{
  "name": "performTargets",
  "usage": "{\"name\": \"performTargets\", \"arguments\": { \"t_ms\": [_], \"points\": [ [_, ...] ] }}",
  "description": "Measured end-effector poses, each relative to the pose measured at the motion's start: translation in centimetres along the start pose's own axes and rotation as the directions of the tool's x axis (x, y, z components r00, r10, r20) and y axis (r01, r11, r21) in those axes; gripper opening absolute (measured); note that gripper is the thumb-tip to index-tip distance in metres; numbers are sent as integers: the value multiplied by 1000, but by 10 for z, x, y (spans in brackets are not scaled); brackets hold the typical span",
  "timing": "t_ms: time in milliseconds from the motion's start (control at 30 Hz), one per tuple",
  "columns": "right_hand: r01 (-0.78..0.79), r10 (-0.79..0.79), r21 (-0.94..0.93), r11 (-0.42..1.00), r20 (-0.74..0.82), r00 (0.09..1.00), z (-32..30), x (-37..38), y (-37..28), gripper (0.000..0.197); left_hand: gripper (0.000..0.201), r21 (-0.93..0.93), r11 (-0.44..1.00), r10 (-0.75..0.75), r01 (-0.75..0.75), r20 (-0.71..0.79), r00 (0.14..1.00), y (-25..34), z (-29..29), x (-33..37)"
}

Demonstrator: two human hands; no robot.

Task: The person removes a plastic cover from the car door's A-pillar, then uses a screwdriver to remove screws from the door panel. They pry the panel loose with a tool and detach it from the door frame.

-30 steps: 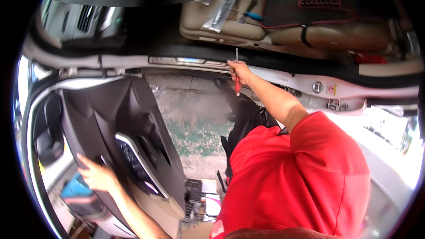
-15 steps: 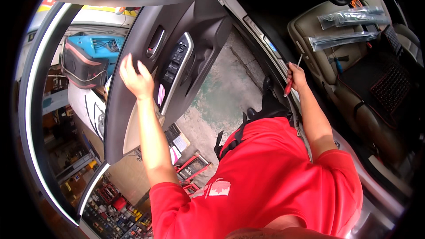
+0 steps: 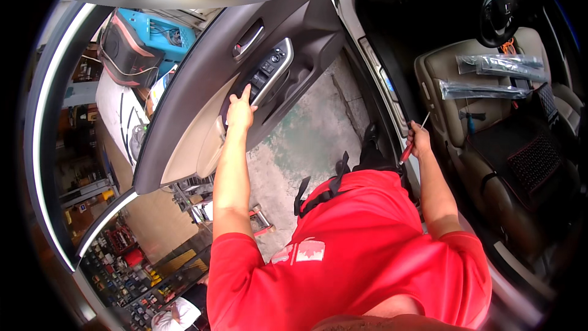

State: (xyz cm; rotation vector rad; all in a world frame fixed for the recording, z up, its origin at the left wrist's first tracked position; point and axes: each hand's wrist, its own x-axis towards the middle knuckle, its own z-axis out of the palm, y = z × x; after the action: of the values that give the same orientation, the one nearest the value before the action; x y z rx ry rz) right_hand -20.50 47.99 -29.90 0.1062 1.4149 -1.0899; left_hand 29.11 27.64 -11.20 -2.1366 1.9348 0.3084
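Observation:
My left hand reaches to the inside of an opened dark-grey and beige car door. Its index finger points onto the near end of the black window switch panel; whether it presses a switch I cannot tell. Nothing is held in that hand. Beyond the panel sits the door's inner handle. My right hand, beside the door sill, is closed around a screwdriver with a red handle, its thin metal shaft slanting up toward the seat.
On the beige driver's seat lie clear plastic-wrapped strips and a blue-handled tool. The steering wheel stands beyond. Past the door are a blue case, shelves of small goods, a floor jack and a person's white top.
My left hand has moved right and down from the door's upper part to the switch panel, its index finger now stretched out. The door appears swung slightly; the right hand keeps the screwdriver.

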Motion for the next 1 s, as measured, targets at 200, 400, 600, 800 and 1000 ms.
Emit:
{"name": "performTargets", "arguments": {
  "t_ms": [200,400,600,800,1000],
  "points": [
    [20,-20,-24,1000,3,1000,16,-11,-5,15,95,326,945,36,-31,-11,999,14,-14,14],
    [5,-5,-2,1000,-13,1000,5,-18,-3,16,82,391,882,270,-265,42,962,24,-14,45],
    [2,-1,19,1000,-12,1000,-17,-6,2,16,83,246,932,249,-266,97,964,18,-39,37],
    [11,-10,30,999,-34,999,-8,-10,7,14,85,233,933,271,-273,41,962,12,-33,34],
    [2,-1,13,1000,-14,1000,-8,-8,13,15,85,223,936,271,-272,35,962,11,-33,31]
  ]
}}
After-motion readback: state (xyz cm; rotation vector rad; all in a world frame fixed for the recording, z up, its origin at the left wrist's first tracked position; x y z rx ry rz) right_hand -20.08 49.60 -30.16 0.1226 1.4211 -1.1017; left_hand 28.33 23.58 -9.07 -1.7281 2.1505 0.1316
